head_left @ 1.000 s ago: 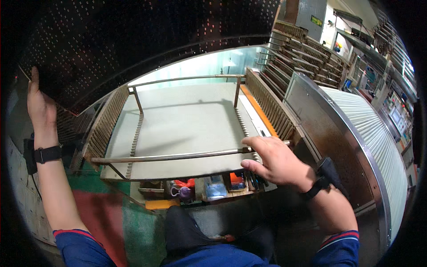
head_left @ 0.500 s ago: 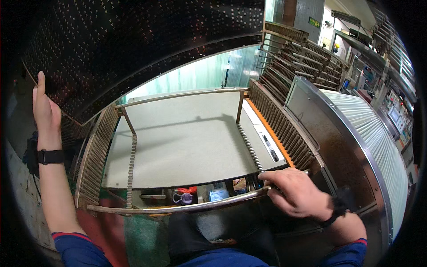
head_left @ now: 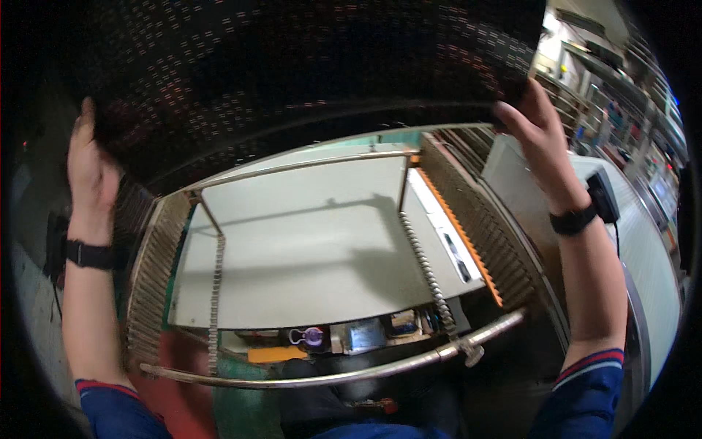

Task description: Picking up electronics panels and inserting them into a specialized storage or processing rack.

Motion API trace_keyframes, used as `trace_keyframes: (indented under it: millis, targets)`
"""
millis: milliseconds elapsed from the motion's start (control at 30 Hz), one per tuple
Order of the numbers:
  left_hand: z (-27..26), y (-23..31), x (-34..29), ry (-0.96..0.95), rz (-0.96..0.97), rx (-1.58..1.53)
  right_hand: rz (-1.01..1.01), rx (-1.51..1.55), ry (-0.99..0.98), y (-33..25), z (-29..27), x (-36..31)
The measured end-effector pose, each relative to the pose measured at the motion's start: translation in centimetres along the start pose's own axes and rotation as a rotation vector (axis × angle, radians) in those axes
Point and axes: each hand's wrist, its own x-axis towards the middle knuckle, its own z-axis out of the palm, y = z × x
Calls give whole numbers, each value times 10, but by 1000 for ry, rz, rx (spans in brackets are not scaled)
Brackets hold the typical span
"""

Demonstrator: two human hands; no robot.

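Note:
A large dark sheet [head_left: 292, 66] dotted with fine light marks fills the upper half of the view. My left hand [head_left: 91, 172] grips its lower left edge, and my right hand [head_left: 537, 124] grips its lower right corner. Both arms are raised, each with a black wrist strap and a blue sleeve. Below the sheet lies a pale flat table [head_left: 314, 249] framed by toothed racks. A long metal bar [head_left: 344, 369] runs across the front of the frame, free of both hands.
An orange strip [head_left: 461, 230] and a ribbed metal rack [head_left: 479, 219] line the table's right side. A grey machine housing [head_left: 643, 278] stands to the right. Small coloured items [head_left: 344, 338] sit under the table's front edge. More racks [head_left: 607, 95] stand at the far right.
My right hand has left the metal bar and risen to the sheet's right corner. The dark sheet has come down and forward, covering more of the view.

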Motion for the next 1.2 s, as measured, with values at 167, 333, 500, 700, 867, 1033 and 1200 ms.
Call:
trace_keyframes:
  millis: [167,333,500,700,867,1033,1200]
  targets:
    - [15,-46,24,-24,-8,123,-44,-291,28,17,-22,13]
    - [-12,-73,45,-135,-113,119,-68,-375,-22,56,-11,39]
    - [-25,-97,50,-83,-189,89,-35,-335,-124,84,27,40]
    - [-50,-124,46,-47,-173,60,394,-188,-175,97,72,30]
    - [-45,-134,38,-36,-194,24,291,-208,-208,141,40,25]
    - [-52,-151,39,-2,-150,35,278,-367,-243,136,38,23]
    - [-82,-143,31,-39,-195,175,387,-355,-304,124,86,39]
